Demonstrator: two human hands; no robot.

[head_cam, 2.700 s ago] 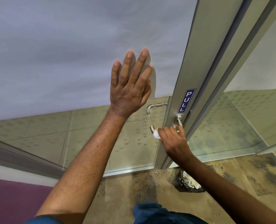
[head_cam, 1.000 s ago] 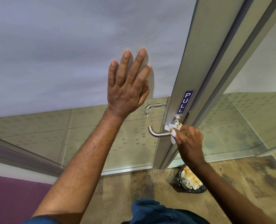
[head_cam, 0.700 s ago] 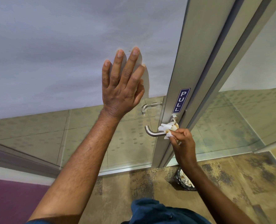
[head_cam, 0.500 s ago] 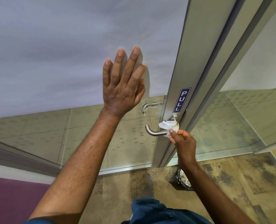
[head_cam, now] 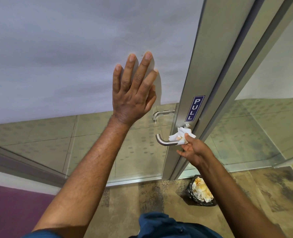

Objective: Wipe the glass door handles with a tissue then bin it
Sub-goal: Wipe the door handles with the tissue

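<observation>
Right hand grip pinching tissue against lever handle, at its door-frame end. Handle axis running horizontally leftward from grip. Left hand lying flat on glass, holding nothing. Bin sitting below handle.

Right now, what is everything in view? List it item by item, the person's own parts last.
glass door: one, frosted above, clear below, left.
door frame: one, silver, centre.
PULL sign: one, blue, on frame.
near handle: one, silver, this side of the glass.
far handle: one, silver, behind glass.
tissue: one, white, on near handle.
bin: one, black, floor, holding paper.
left hand: flat on glass.
right hand: pinching tissue.
</observation>
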